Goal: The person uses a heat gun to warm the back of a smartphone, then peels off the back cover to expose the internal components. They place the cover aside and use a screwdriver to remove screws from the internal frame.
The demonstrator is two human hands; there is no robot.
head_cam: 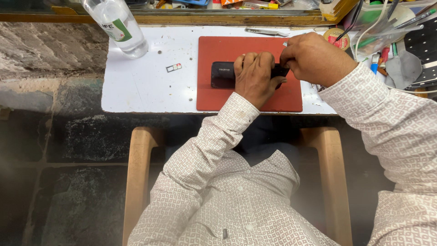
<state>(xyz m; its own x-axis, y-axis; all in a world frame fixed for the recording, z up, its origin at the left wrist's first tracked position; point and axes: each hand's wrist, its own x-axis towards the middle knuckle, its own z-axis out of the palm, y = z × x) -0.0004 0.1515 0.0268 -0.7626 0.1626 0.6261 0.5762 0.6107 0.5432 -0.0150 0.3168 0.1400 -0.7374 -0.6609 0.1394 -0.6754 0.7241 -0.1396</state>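
A black, flat, rectangular smartphone is shown lying back-up, lengthwise, on a red rectangular work mat that rests on the white table. Nearest the viewer, two light wooden armrests of a seat are seen on either side of the lap, below the table's front edge. Both forearms are covered by sleeves of a white shirt with a small brown pattern. The left hand is laid over the middle of the smartphone, its fingers curled down and pressing the device against the mat. The right hand is closed around the right end of the smartphone, with a small pale object pinched at the fingertips; what that object is cannot be told. Left of the mat, a small metal card tray lies on the bare table, well apart from the phone. Farther off, a clear plastic bottle with a green and white label stands at the table's far left corner. Metal tweezers lie beyond the mat's far edge, and a clutter of cables, pens and tools is seen at the far right.
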